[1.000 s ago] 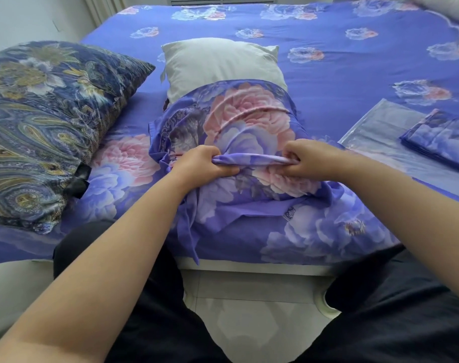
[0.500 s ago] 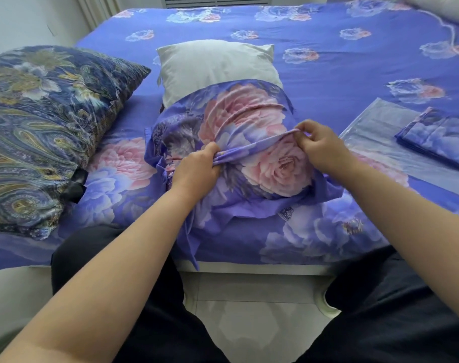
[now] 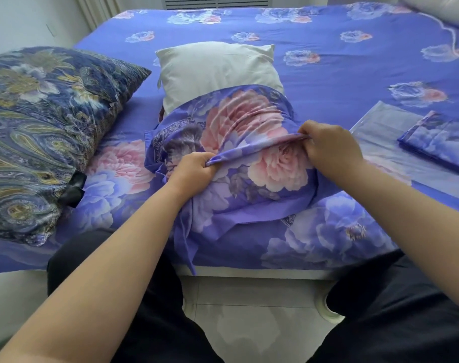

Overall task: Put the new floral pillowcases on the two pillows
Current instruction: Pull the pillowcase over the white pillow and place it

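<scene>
On the near half of the bed (image 3: 314,61): a white pillow (image 3: 215,66), long axis running away from the bed's front edge, bare far end pointing toward the wall, near end swallowed by the floral pillowcase (image 3: 249,142). Pillowcase drawn roughly halfway up — open mouth bunched across the pillow's middle, closed end lying flat and slack toward the bed's front edge, one loose corner hanging over it.

Left hand (image 3: 194,170) at the near-left part of the pillow, fingers curled tight around a gathered ridge of the pillowcase. Right hand (image 3: 330,145) at the right end of that same ridge, fingers and thumb pinching the fold a little higher and farther from the viewer. Ridge stretched taut between the two hands, slanting upward from left to right across the pink flower print.

To the left, touching neither hand: a second pillow (image 3: 47,127) in a dark paisley cover, long axis also running front to back, near end at the bed's edge. Small black tag or clip (image 3: 74,189) at its right side — cannot tell which.

To the right, well apart from the pillows: a clear plastic bag (image 3: 380,127) lying flat on the bedcover, with a folded floral pillowcase (image 3: 440,140) on top of it.

Below the bed's edge: dark trousers (image 3: 393,310) and a pale tiled floor (image 3: 254,310) between the knees.
</scene>
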A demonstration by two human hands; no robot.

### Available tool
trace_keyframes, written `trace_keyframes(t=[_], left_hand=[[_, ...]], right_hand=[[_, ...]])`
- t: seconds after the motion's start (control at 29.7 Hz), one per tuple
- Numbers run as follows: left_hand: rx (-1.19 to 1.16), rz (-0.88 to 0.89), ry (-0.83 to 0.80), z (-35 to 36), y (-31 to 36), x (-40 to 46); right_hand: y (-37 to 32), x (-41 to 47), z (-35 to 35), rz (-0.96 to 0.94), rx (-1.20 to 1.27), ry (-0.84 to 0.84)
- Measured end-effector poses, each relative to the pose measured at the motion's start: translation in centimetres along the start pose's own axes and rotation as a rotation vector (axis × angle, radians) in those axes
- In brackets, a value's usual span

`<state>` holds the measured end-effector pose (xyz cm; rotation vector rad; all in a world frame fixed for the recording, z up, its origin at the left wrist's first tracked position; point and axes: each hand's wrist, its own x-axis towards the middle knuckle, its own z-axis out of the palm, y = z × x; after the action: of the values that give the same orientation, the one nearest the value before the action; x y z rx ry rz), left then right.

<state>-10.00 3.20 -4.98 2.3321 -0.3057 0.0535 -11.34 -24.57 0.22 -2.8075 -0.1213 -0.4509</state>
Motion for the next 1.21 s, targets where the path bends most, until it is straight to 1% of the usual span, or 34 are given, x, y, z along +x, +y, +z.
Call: trace_keyframes(t=[0.03, 0.07, 0.1, 0.13, 0.17, 0.2, 0.24, 0.27, 0.34, 0.37, 0.4, 0.44, 0.47, 0.5, 0.54, 0.57, 0.61, 0.64, 0.67, 0.74, 0.77, 0.81, 0.84, 0.87, 0.94, 0.98, 1.01, 1.04, 1.08, 1.11, 1.14, 1.18, 1.21], left_hand=[[0.027, 0.004, 0.002, 0.1, 0.2, 0.1], [0.052, 0.005, 0.002, 0.2, 0.5, 0.1], [0.077, 0.002, -0.002, 0.3, 0.7, 0.0], [0.102, -0.006, -0.007, 0.3, 0.8, -0.1], [0.121, -0.019, -0.015, 0.3, 0.8, -0.1], [0.133, -0.032, -0.028, 0.3, 0.7, -0.2], [0.131, -0.04, -0.042, 0.3, 0.6, -0.1], [0.111, -0.049, -0.052, 0.3, 0.5, -0.1], [0.049, -0.069, -0.059, 0.0, 0.5, 0.2], [0.025, -0.08, -0.062, -0.1, 0.5, 0.4], [0.009, -0.092, -0.067, -0.2, 0.5, 0.6], [-0.002, -0.108, -0.073, -0.1, 0.5, 0.7], [-0.01, -0.121, -0.079, -0.1, 0.5, 0.8], [-0.014, -0.135, -0.085, -0.1, 0.4, 0.9], [-0.015, -0.146, -0.093, -0.2, 0.5, 1.1], [-0.016, -0.161, -0.106, -0.3, 0.7, 1.2], [-0.014, -0.179, -0.127, -0.4, 1.0, 1.5], [0.004, -0.2, -0.156, -0.5, 1.4, 1.8], [0.049, -0.217, -0.186, -0.7, 1.9, 2.2], [0.164, -0.237, -0.222, -0.8, 2.8, 2.9], [0.202, -0.242, -0.231, -0.8, 2.9, 3.2], [0.225, -0.249, -0.236, -0.8, 3.0, 3.3], [0.24, -0.261, -0.24, -0.8, 2.8, 3.4], [0.251, -0.274, -0.243, -0.8, 2.7, 3.5], [0.261, -0.294, -0.242, -0.7, 2.4, 3.5], [0.262, -0.298, -0.239, -0.7, 2.4, 3.6], [0.265, -0.298, -0.237, -0.6, 2.4, 3.6], [0.266, -0.301, -0.237, -0.5, 2.5, 3.7], [0.265, -0.304, -0.239, -0.5, 2.6, 3.6], [0.257, -0.308, -0.239, -0.4, 2.6, 3.6], [0.244, -0.312, -0.238, -0.5, 2.6, 3.5], [0.227, -0.318, -0.237, -0.5, 2.6, 3.4], [0.211, -0.325, -0.237, -0.5, 2.5, 3.3]], right_hand=[[-0.3, -0.4, 0.4, 0.032, 0.122, 0.069], [-0.7, -0.4, 0.7, 0.064, 0.283, 0.089], [-1.0, -0.2, 0.8, 0.093, 0.448, 0.068], [-1.1, 0.4, 0.8, 0.113, 0.571, -0.005], [-1.0, 1.1, 0.6, 0.124, 0.652, -0.129], [-0.9, 1.8, 0.3, 0.131, 0.676, -0.272], [-0.8, 2.5, 0.1, 0.127, 0.626, -0.4], [-0.6, 3.1, 0.0, 0.111, 0.517, -0.481], [-0.4, 4.3, 0.0, 0.075, 0.338, -0.512], [-0.4, 4.6, -0.1, 0.062, 0.322, -0.534], [-0.5, 4.8, -0.3, 0.039, 0.316, -0.592], [-0.6, 4.7, -0.5, -0.001, 0.293, -0.658], [-0.7, 4.6, -0.7, -0.052, 0.263, -0.675], [-0.6, 4.4, -0.6, -0.103, 0.25, -0.614], [-0.5, 4.3, -0.3, -0.138, 0.245, -0.488], [-0.3, 4.1, 0.2, -0.132, 0.249, -0.343], [-0.2, 3.9, 0.7, -0.099, 0.256, -0.233], [-0.1, 3.7, 1.4, -0.051, 0.222, -0.176], [0.0, 3.4, 2.3, -0.004, 0.123, -0.159], [0.2, 3.2, 4.1, 0.066, -0.121, -0.182], [-0.1, 3.1, 4.6, 0.091, -0.203, -0.188], [-0.5, 2.9, 4.5, 0.097, -0.269, -0.169], [-1.1, 2.5, 4.4, 0.075, -0.285, -0.096], [-1.9, 1.8, 4.3, 0.016, -0.238, 0.053], [-4.2, -1.1, 3.8, -0.152, -0.003, 0.377], [-5.5, -3.0, 3.9, -0.183, 0.205, 0.372], [-6.9, -5.4, 4.1, -0.127, 0.476, 0.195], [-8.5, -7.7, 4.3, 0.055, 0.746, -0.114], [-9.5, -9.6, 4.6, 0.321, 0.971, -0.458], [-9.8, -11.1, 5.2, 0.583, 1.144, -0.706], [-9.8, -11.9, 5.8, 0.757, 1.292, -0.812], [-9.6, -11.9, 6.6, 0.857, 1.408, -0.766], [-9.4, -11.4, 7.3, 0.912, 1.524, -0.631]])
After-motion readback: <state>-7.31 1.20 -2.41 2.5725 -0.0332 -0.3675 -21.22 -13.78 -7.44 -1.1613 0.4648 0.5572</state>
